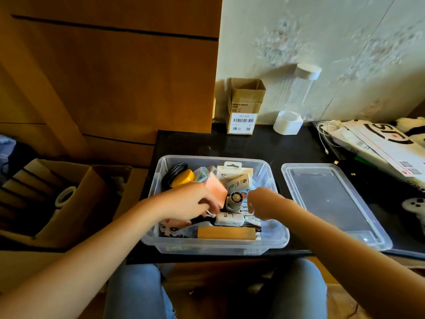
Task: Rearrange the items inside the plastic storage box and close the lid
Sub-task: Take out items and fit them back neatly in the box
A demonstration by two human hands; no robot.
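Denim knees: blue jeans fill the bottom edge, the person seated against the desk.
Wooden block: a tan bar lies along the near wall inside the plastic storage box.
Storage box: clear, lidless, standing at the near edge of the black desk, crowded with small items.
Left hand: the left hand is down in the box, fingers curled among the items by a pale pink card — whether it pinches the card or the white cord below, I cannot tell.
Right hand: the right hand hovers over the right half of the box, fingers curled downward; what it holds, if anything, is hidden.
Between the hands: a small grey fan, with a white cylinder just in front of it.
Far end of box: a yellow object, a coiled black cable and white retail packets.
Lid: the clear lid lies flat on the desk just right of the box — apart from it.
Back wall: an open cardboard box and a clear tube on a white base stand against the wallpaper.
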